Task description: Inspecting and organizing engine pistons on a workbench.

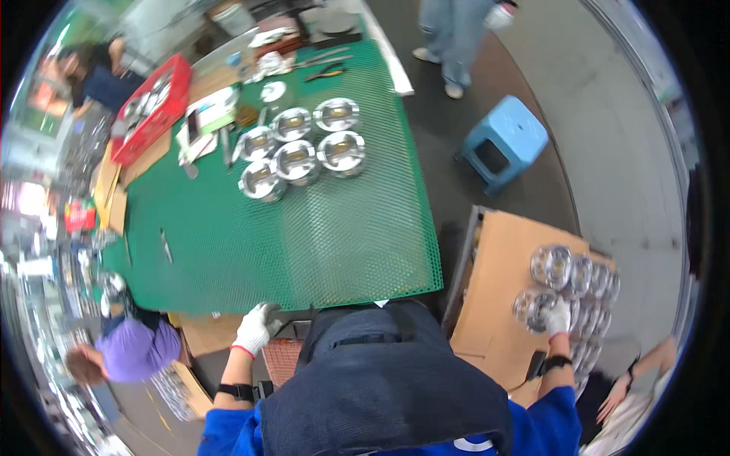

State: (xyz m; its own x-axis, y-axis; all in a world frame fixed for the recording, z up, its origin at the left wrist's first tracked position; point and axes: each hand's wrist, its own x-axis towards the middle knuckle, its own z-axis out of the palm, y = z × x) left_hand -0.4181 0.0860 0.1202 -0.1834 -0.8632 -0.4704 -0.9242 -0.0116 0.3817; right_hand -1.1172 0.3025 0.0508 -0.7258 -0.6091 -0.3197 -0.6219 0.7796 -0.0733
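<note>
My right hand [557, 315], in a white glove with a red cuff, reaches out to the right. Its fingers are closed round a shiny round metal part [526, 305] at the near-left corner of a group on brown cardboard. Beside it stands another metal part [550, 266], with several more in rows to the right. My left hand [257, 331], gloved alike, is at the front edge of the green mat [365, 251], fingers loosely stretched and nothing visible in them. Farther back on the mat, several like parts [296, 161] stand grouped in two rows.
Pliers [325, 72], a red crate [156, 106] of metal pieces and papers lie toward the back. A blue stool [508, 138] stands right of the table, near a standing person [456, 38]. People are at the left, including one in purple [141, 349]; an arm [635, 380] shows lower right.
</note>
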